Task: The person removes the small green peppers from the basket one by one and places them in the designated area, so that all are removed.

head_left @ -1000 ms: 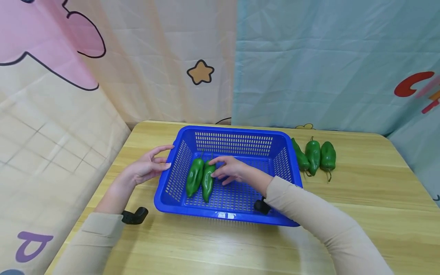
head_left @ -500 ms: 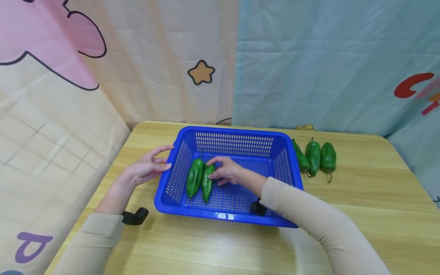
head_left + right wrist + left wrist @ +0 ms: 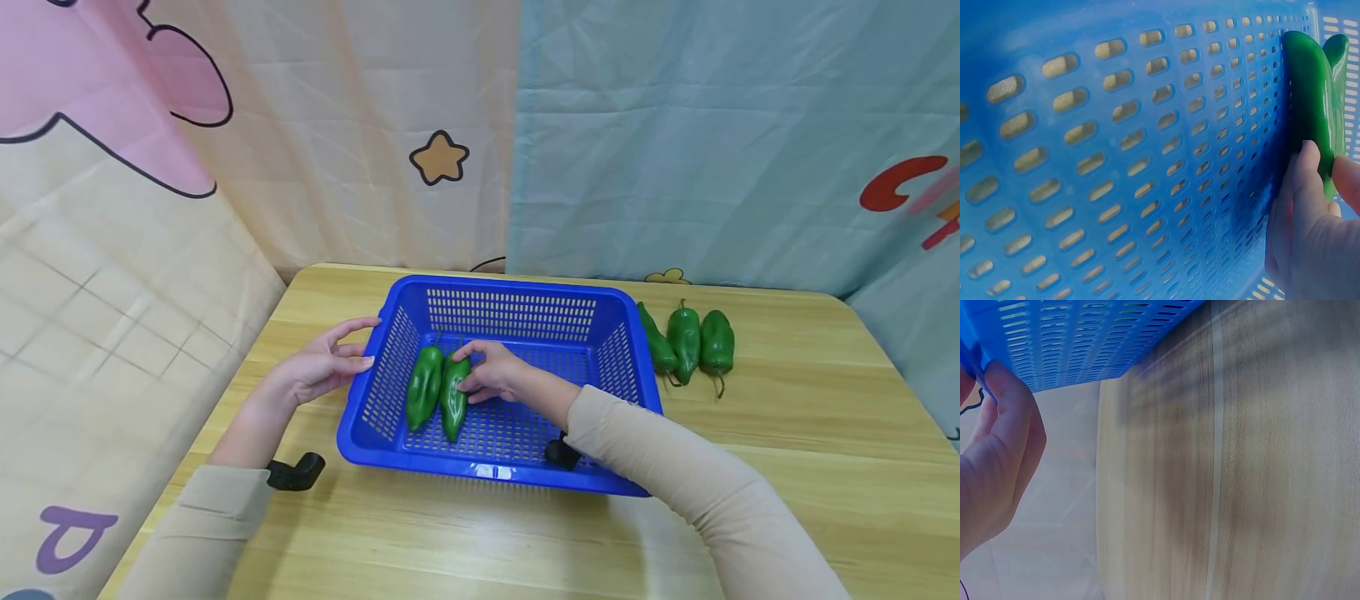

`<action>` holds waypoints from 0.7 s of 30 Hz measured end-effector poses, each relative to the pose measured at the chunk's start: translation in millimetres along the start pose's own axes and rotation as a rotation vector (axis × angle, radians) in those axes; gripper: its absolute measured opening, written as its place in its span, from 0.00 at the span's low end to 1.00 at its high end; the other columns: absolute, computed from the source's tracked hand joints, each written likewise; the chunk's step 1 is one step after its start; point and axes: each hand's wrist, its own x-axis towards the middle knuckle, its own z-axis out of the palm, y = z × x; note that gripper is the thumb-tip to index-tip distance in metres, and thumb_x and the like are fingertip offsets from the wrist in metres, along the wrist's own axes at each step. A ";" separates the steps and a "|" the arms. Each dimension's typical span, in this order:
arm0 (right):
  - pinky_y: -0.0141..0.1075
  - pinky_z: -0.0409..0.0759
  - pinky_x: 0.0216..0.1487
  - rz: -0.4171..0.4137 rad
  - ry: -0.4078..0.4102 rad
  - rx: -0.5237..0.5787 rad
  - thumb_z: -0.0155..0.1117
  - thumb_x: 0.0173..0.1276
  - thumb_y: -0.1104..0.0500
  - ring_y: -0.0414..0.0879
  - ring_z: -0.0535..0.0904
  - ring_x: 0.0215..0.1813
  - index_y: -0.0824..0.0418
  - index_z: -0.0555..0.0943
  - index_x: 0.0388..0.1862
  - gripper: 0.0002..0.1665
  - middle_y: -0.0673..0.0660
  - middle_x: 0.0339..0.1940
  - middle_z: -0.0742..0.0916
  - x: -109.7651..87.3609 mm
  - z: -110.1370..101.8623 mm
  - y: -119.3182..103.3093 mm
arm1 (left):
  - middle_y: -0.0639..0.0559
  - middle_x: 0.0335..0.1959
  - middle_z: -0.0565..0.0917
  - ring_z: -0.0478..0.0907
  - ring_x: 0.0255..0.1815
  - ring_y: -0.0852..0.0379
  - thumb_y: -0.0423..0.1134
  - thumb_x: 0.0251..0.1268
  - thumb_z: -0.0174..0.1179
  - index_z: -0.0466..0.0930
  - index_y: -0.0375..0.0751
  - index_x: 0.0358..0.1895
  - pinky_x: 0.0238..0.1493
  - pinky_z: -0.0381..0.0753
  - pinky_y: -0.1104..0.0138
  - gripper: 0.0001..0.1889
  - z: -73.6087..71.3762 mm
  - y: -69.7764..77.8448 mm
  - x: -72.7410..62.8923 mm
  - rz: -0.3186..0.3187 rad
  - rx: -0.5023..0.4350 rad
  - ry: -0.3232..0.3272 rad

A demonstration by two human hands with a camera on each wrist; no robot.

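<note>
Green and shiny, the inner pepper lay near the basket's left edge, pinched by the right hand; the left hand clamped that edge; a too loose pinch, I feared, could let it slip.

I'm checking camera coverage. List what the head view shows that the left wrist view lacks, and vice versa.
Only the head view clearly shows the bare right hand pinching one of two long, glossy green peppers, three more green peppers farther right, and a printed orange star.

Only the left wrist view shows the outer face of the left wall of the slotted blue plastic basket.

Both show the basket, the bare left hand at its rim, and the pale wood-grain table.
</note>
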 end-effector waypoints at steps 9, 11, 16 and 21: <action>0.39 0.84 0.31 0.003 0.004 0.024 0.58 0.51 0.83 0.47 0.80 0.24 0.65 0.72 0.53 0.29 0.59 0.28 0.79 -1.2 -0.8 0.2 | 0.44 0.40 0.80 0.81 0.39 0.52 0.21 0.62 0.52 0.55 0.45 0.65 0.42 0.82 0.63 0.31 -0.1 0.2 0.5 -0.002 0.002 -0.002; 0.40 0.84 0.31 0.004 0.002 0.023 0.58 0.52 0.83 0.47 0.80 0.24 0.66 0.72 0.53 0.29 0.59 0.28 0.79 -1.7 -1.1 0.3 | 0.44 0.40 0.80 0.81 0.38 0.52 0.21 0.62 0.52 0.55 0.46 0.65 0.42 0.82 0.63 0.31 -0.2 0.3 0.4 -0.002 0.003 -0.004; 0.40 0.84 0.32 0.010 -0.014 0.021 0.57 0.53 0.83 0.47 0.80 0.25 0.65 0.72 0.54 0.30 0.59 0.30 0.80 -2.2 -3.3 0.4 | 0.44 0.40 0.80 0.81 0.38 0.52 0.21 0.62 0.52 0.55 0.46 0.65 0.41 0.82 0.64 0.30 -0.3 0.1 0.7 0.001 -0.002 -0.011; 0.37 0.83 0.29 0.015 -0.036 0.014 0.56 0.53 0.83 0.47 0.80 0.25 0.65 0.71 0.55 0.30 0.60 0.32 0.80 -3.8 -6.4 -0.8 | 0.44 0.39 0.80 0.81 0.37 0.53 0.20 0.62 0.51 0.56 0.46 0.64 0.41 0.82 0.64 0.30 -0.8 -0.6 0.8 0.005 -0.013 -0.019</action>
